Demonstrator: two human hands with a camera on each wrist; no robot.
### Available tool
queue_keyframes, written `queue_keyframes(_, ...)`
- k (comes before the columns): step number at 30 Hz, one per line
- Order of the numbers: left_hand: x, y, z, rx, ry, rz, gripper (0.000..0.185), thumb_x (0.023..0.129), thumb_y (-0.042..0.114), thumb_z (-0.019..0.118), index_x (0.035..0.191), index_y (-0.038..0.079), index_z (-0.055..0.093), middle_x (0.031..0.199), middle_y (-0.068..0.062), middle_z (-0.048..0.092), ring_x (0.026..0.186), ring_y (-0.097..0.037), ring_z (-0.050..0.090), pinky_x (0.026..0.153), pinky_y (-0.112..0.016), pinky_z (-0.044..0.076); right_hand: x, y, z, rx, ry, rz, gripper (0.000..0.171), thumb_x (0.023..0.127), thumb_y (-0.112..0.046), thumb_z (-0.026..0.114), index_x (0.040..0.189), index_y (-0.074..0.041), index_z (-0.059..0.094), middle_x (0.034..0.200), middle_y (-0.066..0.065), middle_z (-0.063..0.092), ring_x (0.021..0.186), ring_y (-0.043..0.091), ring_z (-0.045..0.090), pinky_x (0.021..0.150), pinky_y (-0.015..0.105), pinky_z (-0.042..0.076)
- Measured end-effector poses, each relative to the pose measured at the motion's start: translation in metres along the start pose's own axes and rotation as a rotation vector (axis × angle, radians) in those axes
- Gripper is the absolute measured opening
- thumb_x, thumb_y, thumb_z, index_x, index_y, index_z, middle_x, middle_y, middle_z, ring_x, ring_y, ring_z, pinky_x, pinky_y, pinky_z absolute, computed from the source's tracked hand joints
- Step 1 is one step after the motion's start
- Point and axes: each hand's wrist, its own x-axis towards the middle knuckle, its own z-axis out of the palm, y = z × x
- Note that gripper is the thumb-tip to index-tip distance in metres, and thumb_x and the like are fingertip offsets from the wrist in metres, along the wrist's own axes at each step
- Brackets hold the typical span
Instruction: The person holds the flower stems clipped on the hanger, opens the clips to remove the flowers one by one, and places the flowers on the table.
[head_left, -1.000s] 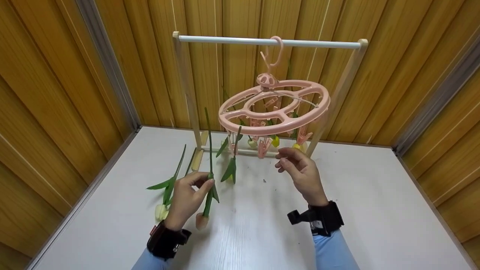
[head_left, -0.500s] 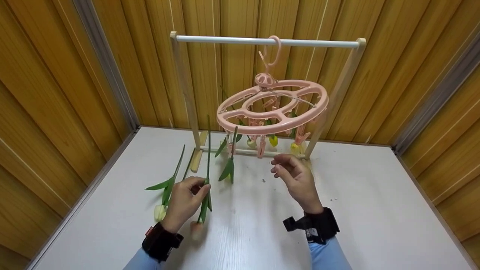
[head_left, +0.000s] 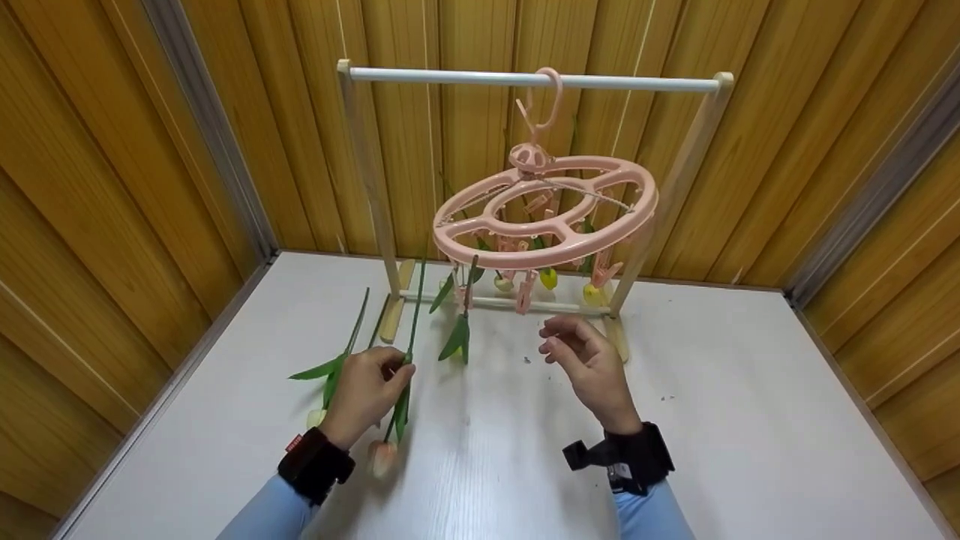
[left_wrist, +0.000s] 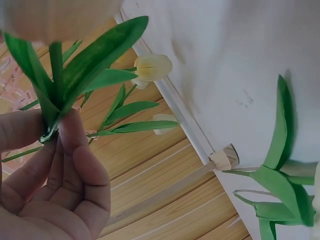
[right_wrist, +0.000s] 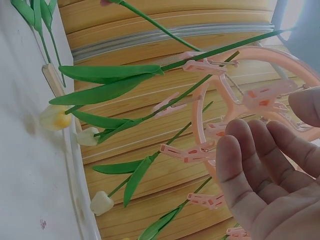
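In the head view my left hand (head_left: 367, 390) pinches the stem of an artificial tulip with a pale pink bloom (head_left: 382, 456), head down and stem pointing up. The left wrist view shows thumb and fingers gripping it just below the leaves (left_wrist: 95, 55). My right hand (head_left: 589, 371) is loosely curled with nothing in it, in front of a pink round clip hanger (head_left: 517, 260). Several tulips hang bloom-down from the hanger's clips, among them a white tulip (right_wrist: 102, 203) and a white-and-yellow tulip (right_wrist: 55, 118) in the right wrist view. A pink clip (head_left: 526, 291) dangles at the front.
The hanger hooks over the white rod (head_left: 450, 76) of a wooden-legged stand. Other tulips (head_left: 330, 375) lie on the white table (head_left: 750, 420) left of my left hand, partly hidden by it. Wood-patterned walls (head_left: 300, 112) enclose the back and sides.
My left hand has drawn slightly left and down with the pale pink tulip, its stem top sinking lower. My right hand has backed down and away from the hanger's clips.
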Motion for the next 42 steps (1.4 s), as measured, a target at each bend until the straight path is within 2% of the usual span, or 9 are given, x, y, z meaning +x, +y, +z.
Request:
queue_keyframes(4, 0.004, 0.000, 0.001, 0.048, -0.038, -0.018, 0.004, 0.087, 0.003, 0.078, 0.084, 0.004, 0.077, 0.073, -0.002, 0.070, 0.061, -0.008, 0.056, 0.057, -0.026, 0.048, -0.002, 0.002, 0.001, 0.016, -0.005, 0.011, 0.023, 0.101, 0.006, 0.057, 0.124, 0.008, 0.062, 0.113, 0.025, 0.064, 0.093, 0.019, 0.068, 0.082, 0.033, 0.058)
queue_keyframes(8, 0.006, 0.000, 0.003, 0.100, -0.054, -0.024, 0.010, 0.086, 0.000, 0.078, 0.078, 0.006, 0.075, 0.070, -0.001, 0.069, 0.061, -0.009, 0.055, 0.056, -0.028, 0.048, -0.003, 0.003, 0.002, 0.015, -0.005, 0.005, 0.023, 0.101, 0.006, 0.058, 0.124, 0.010, 0.061, 0.113, 0.026, 0.064, 0.093, 0.018, 0.068, 0.081, 0.029, 0.058)
queue_keyframes(13, 0.009, -0.001, 0.006, 0.098, -0.093, -0.040, 0.014, 0.086, -0.001, 0.076, 0.075, 0.006, 0.073, 0.070, -0.002, 0.068, 0.061, -0.011, 0.055, 0.057, -0.031, 0.049, -0.003, 0.004, 0.003, 0.013, -0.003, 0.010, 0.025, 0.100, 0.006, 0.058, 0.124, 0.013, 0.060, 0.113, 0.026, 0.064, 0.093, 0.018, 0.067, 0.080, 0.027, 0.057)
queue_keyframes(19, 0.011, -0.004, 0.010, 0.101, -0.140, -0.037, 0.019, 0.086, -0.003, 0.074, 0.071, 0.006, 0.069, 0.068, -0.003, 0.067, 0.060, -0.011, 0.054, 0.056, -0.030, 0.047, -0.004, 0.005, 0.004, -0.022, 0.001, 0.009, 0.023, 0.100, 0.005, 0.059, 0.123, 0.008, 0.063, 0.111, 0.018, 0.067, 0.093, 0.017, 0.068, 0.080, 0.029, 0.057)
queue_keyframes(28, 0.010, -0.006, 0.017, 0.151, -0.144, -0.064, 0.032, 0.084, -0.004, 0.071, 0.060, 0.010, 0.056, 0.057, 0.006, 0.045, 0.055, -0.010, 0.040, 0.053, -0.027, 0.034, -0.004, 0.010, 0.009, -0.040, -0.035, -0.007, 0.022, 0.101, 0.002, 0.060, 0.123, 0.007, 0.063, 0.111, 0.016, 0.066, 0.095, 0.015, 0.067, 0.081, 0.024, 0.054)
queue_keyframes(34, 0.009, -0.008, 0.021, 0.140, -0.163, -0.086, 0.037, 0.083, -0.005, 0.070, 0.057, 0.010, 0.050, 0.055, 0.007, 0.040, 0.053, -0.011, 0.038, 0.051, -0.027, 0.031, -0.005, 0.015, 0.017, -0.061, -0.055, -0.041, 0.021, 0.100, 0.002, 0.063, 0.120, 0.003, 0.066, 0.110, 0.017, 0.067, 0.094, 0.021, 0.067, 0.080, 0.024, 0.054)
queue_keyframes(37, 0.009, -0.009, 0.023, 0.132, -0.176, -0.104, 0.039, 0.083, -0.006, 0.070, 0.056, 0.011, 0.048, 0.055, 0.007, 0.039, 0.052, -0.010, 0.037, 0.050, -0.026, 0.030, -0.005, 0.018, 0.020, -0.078, -0.059, -0.042, 0.020, 0.099, 0.000, 0.064, 0.119, 0.002, 0.067, 0.110, 0.017, 0.067, 0.093, 0.017, 0.066, 0.079, 0.024, 0.054)
queue_keyframes(42, 0.008, -0.012, 0.025, 0.133, -0.196, -0.129, 0.045, 0.083, -0.007, 0.070, 0.054, 0.014, 0.042, 0.052, 0.008, 0.035, 0.050, -0.010, 0.036, 0.048, -0.025, 0.029, -0.006, 0.023, 0.026, -0.091, -0.072, -0.027, 0.020, 0.100, -0.001, 0.065, 0.119, 0.002, 0.066, 0.111, 0.018, 0.068, 0.094, 0.018, 0.066, 0.080, 0.025, 0.055)
